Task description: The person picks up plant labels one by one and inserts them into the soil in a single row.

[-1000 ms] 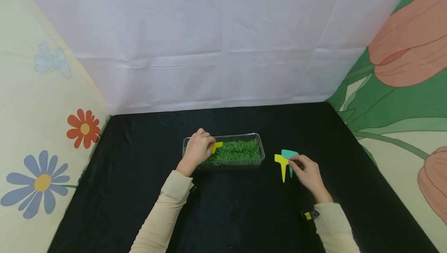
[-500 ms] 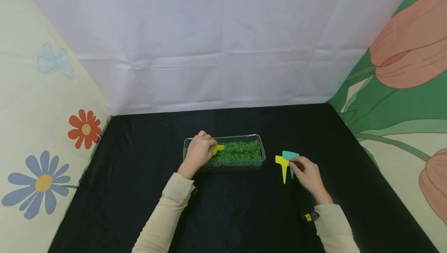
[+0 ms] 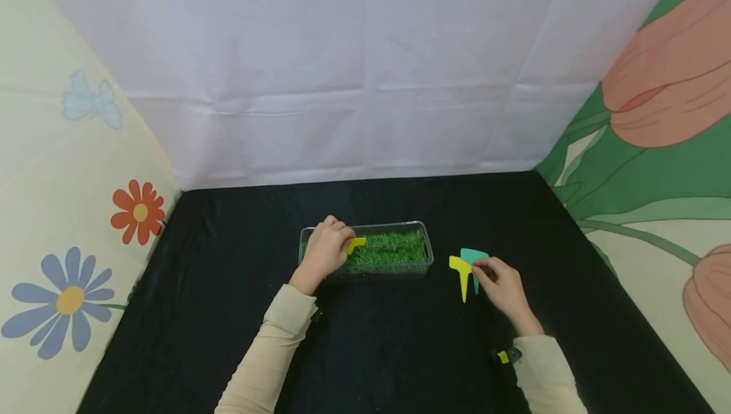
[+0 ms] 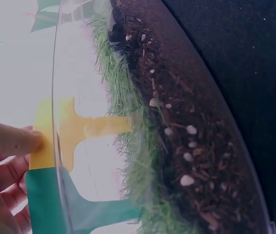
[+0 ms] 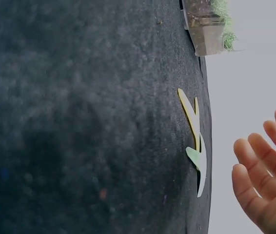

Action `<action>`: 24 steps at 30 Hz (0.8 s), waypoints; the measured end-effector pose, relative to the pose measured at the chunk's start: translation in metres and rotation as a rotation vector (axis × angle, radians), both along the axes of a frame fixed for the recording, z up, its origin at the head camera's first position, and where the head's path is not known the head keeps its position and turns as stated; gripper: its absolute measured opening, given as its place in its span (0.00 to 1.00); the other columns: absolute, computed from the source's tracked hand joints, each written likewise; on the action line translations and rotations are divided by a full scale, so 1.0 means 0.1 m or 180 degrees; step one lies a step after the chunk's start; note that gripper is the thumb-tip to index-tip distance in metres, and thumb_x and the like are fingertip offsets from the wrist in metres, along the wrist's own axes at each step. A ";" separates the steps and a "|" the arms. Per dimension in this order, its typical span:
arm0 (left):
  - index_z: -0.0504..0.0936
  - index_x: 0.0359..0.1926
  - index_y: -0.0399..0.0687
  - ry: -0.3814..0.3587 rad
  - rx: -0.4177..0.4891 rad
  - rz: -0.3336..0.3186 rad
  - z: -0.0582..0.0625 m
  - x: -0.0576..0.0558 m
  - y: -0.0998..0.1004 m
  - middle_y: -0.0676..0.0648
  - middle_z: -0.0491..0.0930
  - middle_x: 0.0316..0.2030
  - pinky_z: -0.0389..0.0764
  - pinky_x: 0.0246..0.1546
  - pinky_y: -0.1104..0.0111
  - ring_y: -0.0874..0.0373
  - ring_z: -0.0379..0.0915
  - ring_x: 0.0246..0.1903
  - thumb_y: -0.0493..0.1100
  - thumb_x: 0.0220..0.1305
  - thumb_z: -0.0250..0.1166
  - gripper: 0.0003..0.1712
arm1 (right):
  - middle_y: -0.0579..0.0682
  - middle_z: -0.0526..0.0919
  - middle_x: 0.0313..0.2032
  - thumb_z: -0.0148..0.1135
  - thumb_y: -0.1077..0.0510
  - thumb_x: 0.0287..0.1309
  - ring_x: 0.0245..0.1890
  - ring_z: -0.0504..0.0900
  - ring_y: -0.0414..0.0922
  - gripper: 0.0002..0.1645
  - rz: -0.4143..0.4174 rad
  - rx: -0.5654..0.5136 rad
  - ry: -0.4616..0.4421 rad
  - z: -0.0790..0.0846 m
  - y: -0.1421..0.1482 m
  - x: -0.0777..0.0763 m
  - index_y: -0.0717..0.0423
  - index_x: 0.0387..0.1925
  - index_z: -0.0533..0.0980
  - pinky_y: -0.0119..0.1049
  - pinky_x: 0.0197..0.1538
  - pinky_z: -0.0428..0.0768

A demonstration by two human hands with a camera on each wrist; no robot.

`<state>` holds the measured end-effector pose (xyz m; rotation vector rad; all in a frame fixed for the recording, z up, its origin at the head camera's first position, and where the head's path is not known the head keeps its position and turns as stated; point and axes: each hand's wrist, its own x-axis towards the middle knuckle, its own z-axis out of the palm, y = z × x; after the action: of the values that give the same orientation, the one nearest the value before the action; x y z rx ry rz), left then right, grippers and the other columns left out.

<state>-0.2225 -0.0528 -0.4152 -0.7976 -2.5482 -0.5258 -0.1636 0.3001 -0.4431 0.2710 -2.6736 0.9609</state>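
Note:
My left hand (image 3: pixel 325 247) pinches the head of a yellow T-shaped plant label (image 4: pixel 66 131) between thumb and fingers, over the left part of a clear planter box (image 3: pixel 422 227). The label's stem reaches into the green grass (image 3: pixel 394 246). Beside it, a green plant label (image 4: pixel 50 197) also stands with its stem in the grass; my left hand hides it in the head view. My right hand (image 3: pixel 504 284) hovers at the right with loosely bent fingers, apart from a yellow label (image 3: pixel 463 273) and a teal label (image 3: pixel 473 254) lying overlapped on the cloth.
Dark soil with white specks (image 4: pixel 177 131) shows through the planter's clear wall. A black cloth (image 3: pixel 377 344) covers the table. White fabric (image 3: pixel 354 71) hangs behind it, with flower-printed panels (image 3: pixel 68 223) on both sides.

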 end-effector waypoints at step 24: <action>0.83 0.35 0.43 0.0302 0.0893 -0.0149 0.12 0.12 -0.12 0.47 0.80 0.33 0.72 0.37 0.64 0.53 0.70 0.35 0.32 0.51 0.67 0.08 | 0.51 0.78 0.28 0.59 0.66 0.55 0.24 0.74 0.39 0.05 -0.0049 0.0038 -0.0039 0.01 -0.03 -0.02 0.64 0.34 0.78 0.32 0.25 0.73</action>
<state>-0.2105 -0.0653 -0.4036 -0.7612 -2.3066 -0.8185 -0.1655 0.2971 -0.4421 0.2475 -2.6894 0.9452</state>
